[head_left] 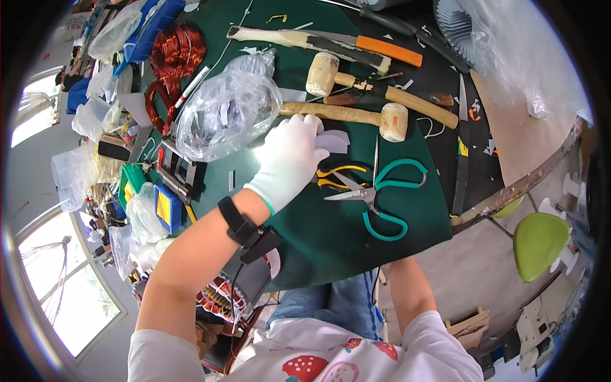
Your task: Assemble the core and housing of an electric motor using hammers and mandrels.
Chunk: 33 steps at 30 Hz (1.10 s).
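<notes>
A dark green mat [331,235] covers the round worktable and carries everything else. At about ten o'clock from the centre of the mat lies a large crumpled clear plastic bag [223,114] with small pale slips inside. At eleven o'clock, past the bag, sits a coil of reddish copper wire [175,54]. At twelve o'clock lies a long knife with a pale wrapped handle and an orange end [324,43]. At one o'clock two wooden mallets with pale heads [356,95] lie crossed, one handle running under the fingertips of the gloved hand.

The left hand [289,159], in a white knitted glove with a black band at the wrist, reaches to the middle of the mat. It lies palm down with fingers loosely spread, and its fingertips rest on a small pale lilac piece of sheet material [334,140]; whether it pinches the sheet or only presses on it I cannot tell. That sheet lies at the mat's centre, just below the lower mallet handle.

At three o'clock from the hand, just beside it, lie teal-handled scissors [382,197], blades apart, and touching them small yellow-handled pliers [334,178].

The right hand is out of sight; only its bare forearm [410,293] shows at five o'clock, below the table edge.
</notes>
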Available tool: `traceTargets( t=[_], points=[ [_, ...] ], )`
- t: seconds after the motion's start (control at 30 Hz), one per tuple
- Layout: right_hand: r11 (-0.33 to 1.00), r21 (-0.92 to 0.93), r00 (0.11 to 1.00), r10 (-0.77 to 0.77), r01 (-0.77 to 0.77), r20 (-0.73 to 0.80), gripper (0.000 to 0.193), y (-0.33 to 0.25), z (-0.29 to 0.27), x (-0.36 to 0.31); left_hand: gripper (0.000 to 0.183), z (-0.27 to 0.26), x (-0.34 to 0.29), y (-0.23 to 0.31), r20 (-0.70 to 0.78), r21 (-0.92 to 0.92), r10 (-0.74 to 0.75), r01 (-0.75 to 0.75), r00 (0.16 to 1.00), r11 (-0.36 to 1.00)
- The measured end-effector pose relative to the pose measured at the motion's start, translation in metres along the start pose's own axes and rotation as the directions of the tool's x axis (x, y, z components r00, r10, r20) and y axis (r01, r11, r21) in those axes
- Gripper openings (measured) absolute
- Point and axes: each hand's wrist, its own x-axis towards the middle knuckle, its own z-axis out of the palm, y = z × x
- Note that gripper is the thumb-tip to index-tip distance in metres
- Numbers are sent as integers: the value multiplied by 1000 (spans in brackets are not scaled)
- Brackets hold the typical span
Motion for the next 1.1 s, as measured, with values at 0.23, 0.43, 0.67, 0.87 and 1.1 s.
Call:
traceTargets(
  t=[0.23,0.43,0.67,0.87,1.1],
  points=[
    [963,0,963,268,-268,11,40,-37,-35,-188,23,-4,-11,-13,118,97,-96,85,988,992],
    [768,-612,908,-373,187,-191,50,-46,-125,-290,7,-39,-53,-14,-207,-119,174,-201,963,972],
    [408,-536,635,-687,739,354,51,-144,44,-334,18,-103,-73,-77,-729,205,247,-140,638,969],
    [-217,-711,295,-801,669,521,68,-207,139,-301,17,-24,-72,-45,64,204,362,-367,930,908],
    [-253,-543,292,-627,801,723,50,-181,236,-317,24,15,-33,-13,63,141,90,-98,994,985]
  ],
)
